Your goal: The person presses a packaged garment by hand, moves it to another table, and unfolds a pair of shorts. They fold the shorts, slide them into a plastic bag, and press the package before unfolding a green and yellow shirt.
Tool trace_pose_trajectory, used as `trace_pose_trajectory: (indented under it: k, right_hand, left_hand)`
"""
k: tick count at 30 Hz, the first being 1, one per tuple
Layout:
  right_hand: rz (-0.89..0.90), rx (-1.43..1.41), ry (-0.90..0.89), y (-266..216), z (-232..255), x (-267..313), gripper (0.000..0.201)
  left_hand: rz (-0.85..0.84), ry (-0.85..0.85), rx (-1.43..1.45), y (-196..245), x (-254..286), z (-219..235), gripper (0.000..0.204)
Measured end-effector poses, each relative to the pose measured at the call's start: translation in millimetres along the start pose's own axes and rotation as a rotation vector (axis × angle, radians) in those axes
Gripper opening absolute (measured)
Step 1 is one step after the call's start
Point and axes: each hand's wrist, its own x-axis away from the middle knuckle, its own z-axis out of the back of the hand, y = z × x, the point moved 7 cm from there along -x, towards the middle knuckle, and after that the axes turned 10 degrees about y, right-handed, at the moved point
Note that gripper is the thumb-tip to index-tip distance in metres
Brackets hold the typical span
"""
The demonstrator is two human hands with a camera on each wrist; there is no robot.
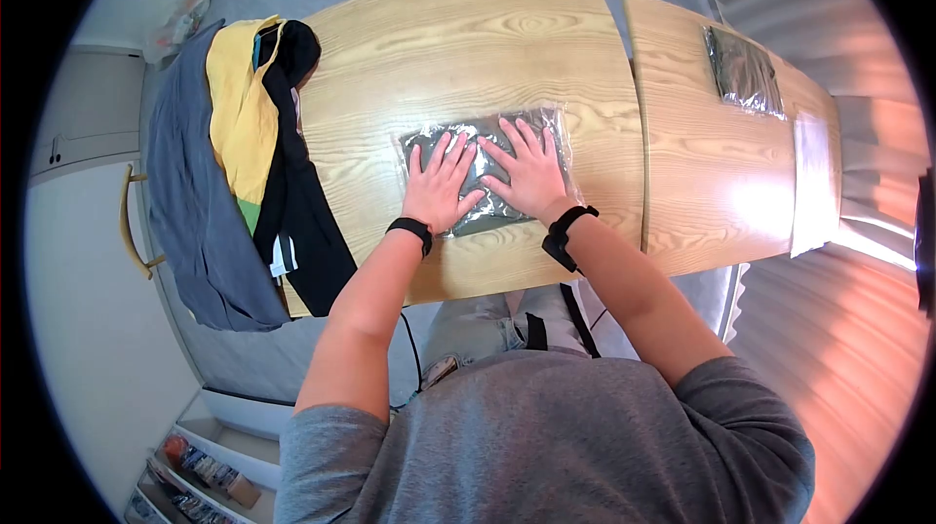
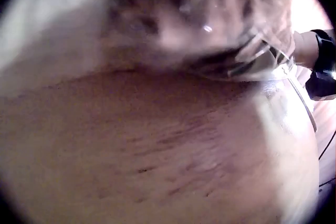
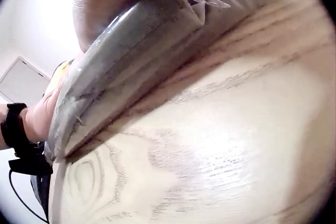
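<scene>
A clear plastic bag with a folded grey garment inside [image 1: 487, 139] lies flat in the middle of the wooden table [image 1: 468, 46]. Both hands press down on it with fingers spread. My left hand [image 1: 439, 183] covers the bag's left half, my right hand [image 1: 526, 171] its right half, thumbs almost meeting. In the right wrist view the bag's thick edge [image 3: 136, 56] shows close up on the wood, with the left wrist's strap [image 3: 13, 127] behind it. The left wrist view is blurred; the bag's crinkled edge [image 2: 262, 56] and the right wrist's strap [image 2: 323, 64] appear at its right.
A pile of clothes, grey [image 1: 190, 193], yellow [image 1: 239, 115] and black [image 1: 292, 202], hangs over the table's left end. A second table [image 1: 702, 154] on the right carries another bagged dark garment [image 1: 743, 71] and an empty clear bag [image 1: 814, 178].
</scene>
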Motion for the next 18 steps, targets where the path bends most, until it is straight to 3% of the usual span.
trace_pose_trajectory:
  k: [13, 18]
  right_hand:
    - [-0.014, -0.059, -0.058, 3.7, 0.7, -1.3, 0.053]
    - [-0.024, 0.057, -0.053, 53.6, 16.6, 28.5, 0.051]
  left_hand:
    - [0.014, -0.006, 0.028, -2.8, -1.1, -3.2, 0.072]
    - [0.011, 0.022, 0.006, -3.9, 0.3, -2.3, 0.071]
